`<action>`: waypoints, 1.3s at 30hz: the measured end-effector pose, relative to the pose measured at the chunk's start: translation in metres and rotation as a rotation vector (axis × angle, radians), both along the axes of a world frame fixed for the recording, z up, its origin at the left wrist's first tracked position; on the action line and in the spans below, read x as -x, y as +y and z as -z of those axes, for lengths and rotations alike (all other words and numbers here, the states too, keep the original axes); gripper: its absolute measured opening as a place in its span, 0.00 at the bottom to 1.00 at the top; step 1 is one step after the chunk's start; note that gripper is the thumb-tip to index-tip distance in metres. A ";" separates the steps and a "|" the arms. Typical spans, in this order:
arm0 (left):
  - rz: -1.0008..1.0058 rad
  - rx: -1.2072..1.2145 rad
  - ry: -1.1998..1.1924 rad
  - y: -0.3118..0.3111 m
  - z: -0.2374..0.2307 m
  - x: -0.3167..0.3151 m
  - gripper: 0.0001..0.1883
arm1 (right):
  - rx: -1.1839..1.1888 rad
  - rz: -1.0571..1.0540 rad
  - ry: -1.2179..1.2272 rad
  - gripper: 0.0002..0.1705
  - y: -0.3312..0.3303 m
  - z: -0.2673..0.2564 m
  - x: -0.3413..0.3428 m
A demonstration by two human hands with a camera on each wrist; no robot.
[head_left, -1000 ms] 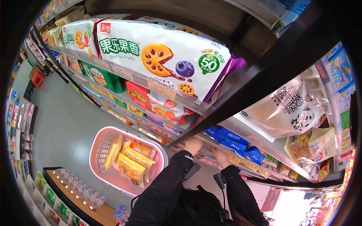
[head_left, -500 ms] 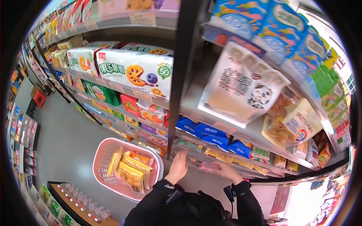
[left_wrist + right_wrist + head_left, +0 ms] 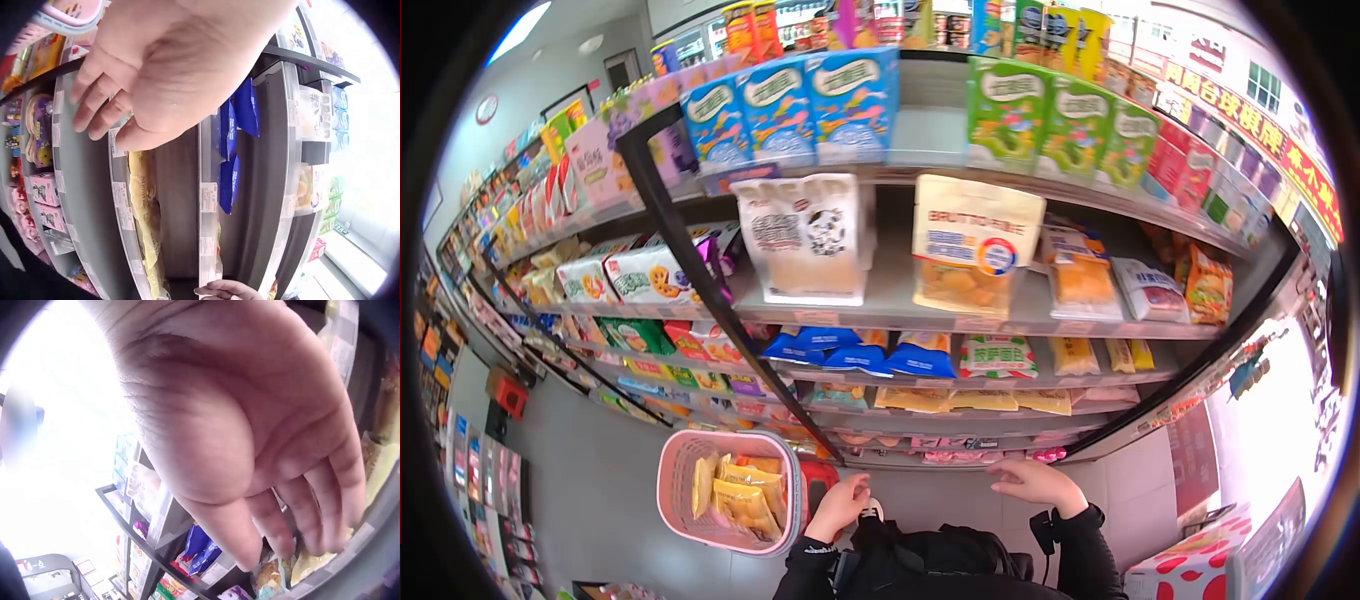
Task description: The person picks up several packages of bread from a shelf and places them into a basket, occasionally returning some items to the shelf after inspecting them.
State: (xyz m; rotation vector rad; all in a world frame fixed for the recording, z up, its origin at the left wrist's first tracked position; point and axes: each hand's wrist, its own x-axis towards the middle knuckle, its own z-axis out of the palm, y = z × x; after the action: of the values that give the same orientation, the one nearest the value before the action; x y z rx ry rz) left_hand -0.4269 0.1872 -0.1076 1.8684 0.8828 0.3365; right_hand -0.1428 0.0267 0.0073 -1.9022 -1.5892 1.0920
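In the head view the left hand (image 3: 838,507) is held in front of the low shelves, fingers loosely bent and nothing in it. The right hand (image 3: 1040,484) reaches out beside it, also holding nothing. A pink basket (image 3: 675,492) with several yellow packets (image 3: 746,503) stands on the floor left of the left hand. The left wrist view shows the bare left palm (image 3: 187,75) near a shelf of yellow packets (image 3: 145,219) and blue packets (image 3: 230,181). In the right wrist view the right palm (image 3: 250,425) faces the camera, fingers relaxed and empty.
Shelves hold a panda-print bread bag (image 3: 802,240), a cream bag (image 3: 977,245), blue boxes (image 3: 852,105) and green boxes (image 3: 1007,110). A black shelf post (image 3: 700,270) slants down beside them. A red item (image 3: 818,482) stands right of the basket. A dotted box (image 3: 1190,562) is at lower right.
The head view has swung right and up, showing more of the upper shelves. Both hands now appear lower in it, away from the shelf edge, and the basket appears lower too.
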 end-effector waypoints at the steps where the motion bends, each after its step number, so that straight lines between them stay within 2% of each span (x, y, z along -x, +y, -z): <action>1: 0.000 0.023 0.014 -0.006 -0.002 -0.003 0.17 | 0.003 -0.007 -0.025 0.22 -0.013 0.003 -0.001; 6: 0.037 0.080 0.026 -0.040 -0.003 -0.016 0.18 | -0.018 -0.033 -0.018 0.23 -0.062 0.014 0.000; 9: 0.082 0.017 0.020 -0.061 -0.007 -0.024 0.17 | -0.009 -0.031 0.001 0.22 -0.087 0.023 0.001; 12: 0.065 0.078 0.024 -0.083 -0.009 -0.030 0.17 | -0.061 -0.046 -0.017 0.22 -0.111 0.035 0.002; 17: 0.069 0.223 0.010 -0.111 0.002 -0.029 0.18 | -0.006 -0.030 0.047 0.22 -0.136 0.046 0.004; 24: 0.029 0.245 0.141 -0.140 0.003 -0.014 0.17 | 0.016 -0.003 0.095 0.19 -0.141 0.066 0.018; 28: 0.027 0.209 0.179 -0.149 0.005 -0.003 0.18 | -0.008 -0.045 0.147 0.18 -0.134 0.075 0.029; 34: -0.015 0.221 0.242 -0.155 0.006 0.012 0.19 | 0.088 -0.143 0.159 0.19 -0.123 0.080 0.046; 39: -0.067 0.218 0.243 -0.155 -0.002 0.033 0.19 | 0.034 -0.171 0.156 0.17 -0.106 0.076 0.062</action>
State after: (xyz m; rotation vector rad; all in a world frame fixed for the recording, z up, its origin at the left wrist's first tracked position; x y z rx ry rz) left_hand -0.4604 0.0325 -0.1061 1.7011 1.1023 0.0501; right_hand -0.2051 -0.0796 -0.0689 -1.6808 -1.6774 1.3115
